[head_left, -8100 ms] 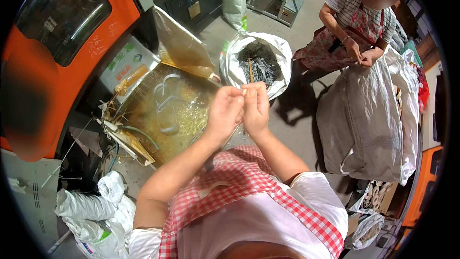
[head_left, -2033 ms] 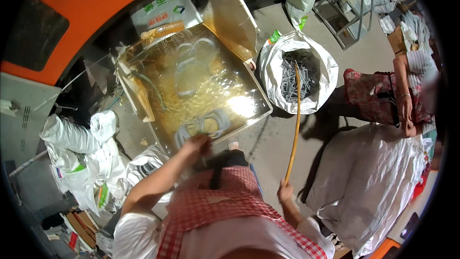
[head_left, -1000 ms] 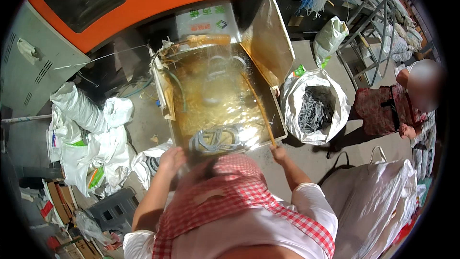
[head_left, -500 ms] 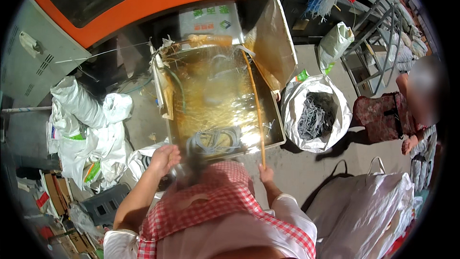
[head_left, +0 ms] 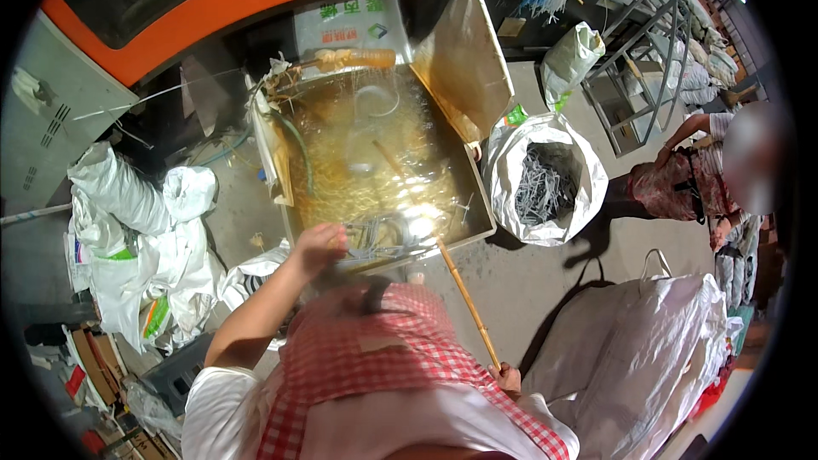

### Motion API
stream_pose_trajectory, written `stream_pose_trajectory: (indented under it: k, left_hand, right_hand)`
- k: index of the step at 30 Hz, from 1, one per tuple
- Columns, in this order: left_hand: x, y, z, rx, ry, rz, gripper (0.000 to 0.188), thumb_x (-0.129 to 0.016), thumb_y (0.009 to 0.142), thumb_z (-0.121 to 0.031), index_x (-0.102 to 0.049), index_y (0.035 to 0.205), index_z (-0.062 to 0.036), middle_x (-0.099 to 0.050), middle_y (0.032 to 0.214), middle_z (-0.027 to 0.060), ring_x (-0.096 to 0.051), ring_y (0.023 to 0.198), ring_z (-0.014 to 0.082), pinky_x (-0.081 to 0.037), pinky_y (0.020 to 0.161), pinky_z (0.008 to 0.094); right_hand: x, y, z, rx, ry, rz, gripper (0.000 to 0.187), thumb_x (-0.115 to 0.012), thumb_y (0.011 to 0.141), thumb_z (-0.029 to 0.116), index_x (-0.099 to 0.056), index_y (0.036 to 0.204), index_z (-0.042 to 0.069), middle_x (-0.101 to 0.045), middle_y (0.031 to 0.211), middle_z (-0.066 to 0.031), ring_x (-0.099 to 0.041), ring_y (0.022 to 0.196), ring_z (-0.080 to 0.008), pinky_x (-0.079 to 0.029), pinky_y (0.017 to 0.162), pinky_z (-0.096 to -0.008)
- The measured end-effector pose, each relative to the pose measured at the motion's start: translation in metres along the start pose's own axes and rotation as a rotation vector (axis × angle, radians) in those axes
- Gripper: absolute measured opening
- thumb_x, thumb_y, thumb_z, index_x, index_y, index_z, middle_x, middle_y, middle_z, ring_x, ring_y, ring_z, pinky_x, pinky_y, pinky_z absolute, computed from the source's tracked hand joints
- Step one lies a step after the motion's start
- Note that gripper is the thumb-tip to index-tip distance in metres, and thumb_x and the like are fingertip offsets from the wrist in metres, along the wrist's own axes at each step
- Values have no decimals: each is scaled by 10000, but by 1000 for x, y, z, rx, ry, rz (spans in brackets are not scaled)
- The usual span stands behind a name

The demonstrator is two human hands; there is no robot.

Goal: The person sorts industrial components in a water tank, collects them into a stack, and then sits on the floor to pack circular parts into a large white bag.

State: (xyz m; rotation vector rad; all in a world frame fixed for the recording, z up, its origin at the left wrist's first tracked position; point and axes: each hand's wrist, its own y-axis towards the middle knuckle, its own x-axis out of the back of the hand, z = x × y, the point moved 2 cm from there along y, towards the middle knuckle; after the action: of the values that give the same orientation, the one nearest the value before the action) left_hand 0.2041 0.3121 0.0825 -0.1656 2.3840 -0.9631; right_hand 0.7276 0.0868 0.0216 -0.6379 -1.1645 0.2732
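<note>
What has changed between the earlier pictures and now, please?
The right hand took the stick from the sack and has lately drawn it backward; the left hand has moved to the near left corner of the tank. The sack still stands beside the tank.

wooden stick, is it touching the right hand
Touching. The head view shows the right hand closed around the near end of the wooden stick.
</note>
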Motion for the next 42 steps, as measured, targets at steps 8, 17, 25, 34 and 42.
stream_pose_trajectory:
  k: [8,17,25,34,42]
  left_hand:
    - [16,-5,4,-24,-10,-47,162,-478,859,-205,-498,912,-53,-544,781,38,-537,669,134,-460,587,254]
    - [62,13,31,-522,529,-4,202,-484,850,-214,-519,946,-39,-544,784,38,-533,660,142,-455,580,257]
    - [44,-13,12,-540,527,-34,171,-476,859,-210,-500,931,-56,-553,769,31,-534,659,130,-459,608,256]
    - [23,-29,10,-114,-23,-117,170,-466,864,-225,-508,921,-70,-558,774,24,-537,677,142,-455,603,265]
    - [27,-38,14,-153,24,-207,191,-477,858,-232,-514,936,-62,-556,786,46,-547,674,180,-456,603,300]
  right_hand:
    - [20,-1,-12,-18,-171,13,486,-508,783,508,-563,723,29,-573,641,-196,-565,645,-385,-442,576,-460]
    - [27,84,22,215,-199,34,464,-548,769,474,-559,721,13,-579,693,-204,-559,701,-386,-436,595,-456]
    - [4,118,90,160,-12,63,449,-484,810,455,-577,861,19,-591,798,-223,-559,790,-405,-441,673,-453]
    - [15,257,203,212,304,-1,480,-478,836,438,-573,826,-33,-527,542,-119,-541,435,-200,-429,440,-336]
    - [39,330,266,378,86,-248,334,-444,846,284,-513,1028,12,-594,847,-226,-593,809,-348,-467,671,-414]
